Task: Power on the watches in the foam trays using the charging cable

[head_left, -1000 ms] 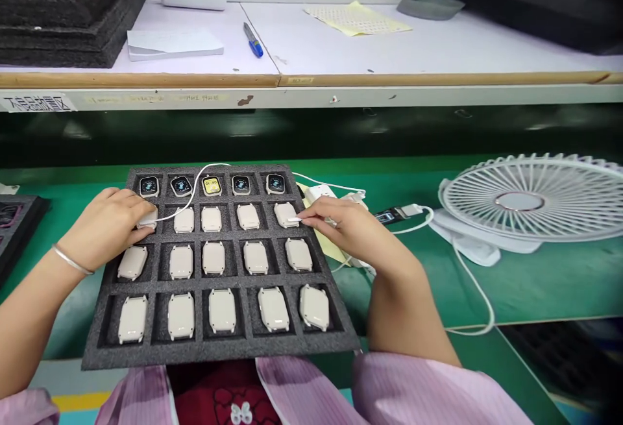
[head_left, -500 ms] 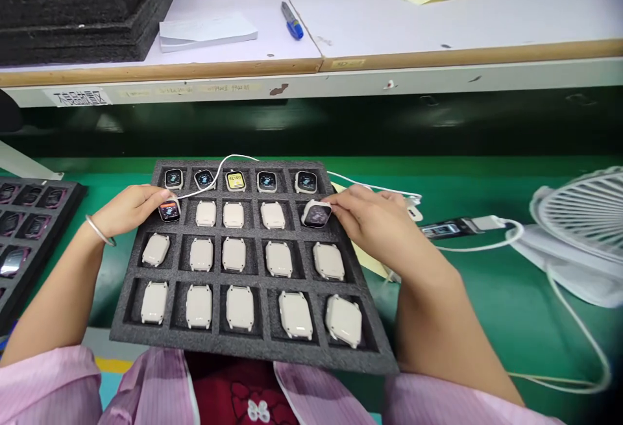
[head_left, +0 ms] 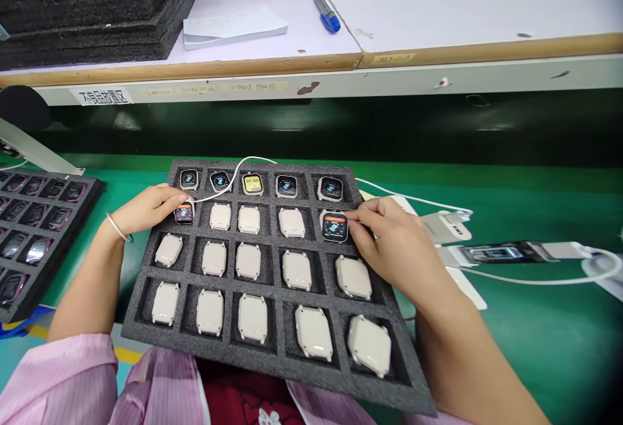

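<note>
A dark grey foam tray (head_left: 272, 363) holds rows of square watch bodies without straps. At the left end of the second row, my left hand (head_left: 146, 211) pinches a lit watch (head_left: 183, 213), with a white cable (head_left: 235, 175) running to it. My right hand (head_left: 392, 233) grips another watch (head_left: 335, 226) at that row's right end, its lit screen facing up with an orange bar. Watches in the back row, such as the yellow-screened one (head_left: 252, 184), lie screen up. The pale watches nearer me, such as this one (head_left: 252, 318), lie back up.
Another foam tray (head_left: 92, 201) of dark watches lies at the left on the green bench (head_left: 549, 340). To the right are a strapped device (head_left: 506, 252) and white cables. On the shelf above sit stacked black foam (head_left: 97, 36), a paper pad (head_left: 233, 29) and a blue pen (head_left: 327, 13).
The watch in my right hand has turned from tilted to facing me, and an orange bar now shows on its screen. The tray appears further right and closer in view.
</note>
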{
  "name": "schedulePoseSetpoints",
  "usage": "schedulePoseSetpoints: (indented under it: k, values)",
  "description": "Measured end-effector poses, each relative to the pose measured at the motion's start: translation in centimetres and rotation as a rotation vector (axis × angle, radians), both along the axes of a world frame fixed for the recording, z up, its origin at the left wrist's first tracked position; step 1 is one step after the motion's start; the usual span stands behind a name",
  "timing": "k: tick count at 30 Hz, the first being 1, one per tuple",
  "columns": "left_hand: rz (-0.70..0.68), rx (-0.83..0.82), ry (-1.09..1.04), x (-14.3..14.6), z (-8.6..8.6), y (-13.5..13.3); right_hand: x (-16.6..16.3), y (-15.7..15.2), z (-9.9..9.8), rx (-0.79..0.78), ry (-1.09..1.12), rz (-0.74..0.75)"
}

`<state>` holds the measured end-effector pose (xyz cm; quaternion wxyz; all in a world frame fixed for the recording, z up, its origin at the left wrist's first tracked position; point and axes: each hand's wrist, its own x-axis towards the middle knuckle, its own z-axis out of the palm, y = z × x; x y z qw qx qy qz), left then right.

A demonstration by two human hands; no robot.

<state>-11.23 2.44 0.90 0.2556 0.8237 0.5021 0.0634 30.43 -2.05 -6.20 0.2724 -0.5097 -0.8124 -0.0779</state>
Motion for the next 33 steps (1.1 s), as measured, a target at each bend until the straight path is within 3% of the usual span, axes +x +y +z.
schedulePoseSetpoints:
  k: [5, 9, 11, 13, 16, 19, 22, 27, 33]
  values:
    - [0.032, -0.023, 0.018, 0.0, 0.7, 0.1, 0.3, 0.1, -0.4, -0.032, 0.028, 0.008]
    - [0.191, 0.255, -0.019, 1.7, 1.3, -1.1, 0.4, 0.1, -0.6, -0.059, 0.042, 0.005]
    - [0.116, 0.312, -0.089, 3.3, 1.3, -1.8, 0.4, 0.1, -0.5, -0.077, 0.057, -0.001]
    - [-0.010, 0.267, -0.076, 5.1, 1.1, -2.5, 0.5, 0.1, -0.4, -0.102, 0.069, -0.013]
    - [-0.119, 0.293, 0.177, 7.4, 1.0, -3.0, 0.5, 0.1, -0.1, -0.144, 0.076, -0.023]
    - [-0.190, 0.468, 0.431, 8.7, 1.3, -3.2, 0.3, 0.0, 0.1, -0.174, 0.044, -0.051]
    - [-0.282, 0.604, 0.553, 9.4, 1.7, -3.1, 0.0, -0.2, 0.3, -0.164, -0.010, -0.119]
    - [-0.309, 0.542, 0.584, 9.8, 1.7, -2.7, -1.0, -0.7, 0.9, -0.076, -0.034, -0.197]
    - [-0.041, 0.317, 0.246, 7.6, 0.6, -1.3, -2.3, -1.2, 2.6, 0.095, 0.024, -0.308]
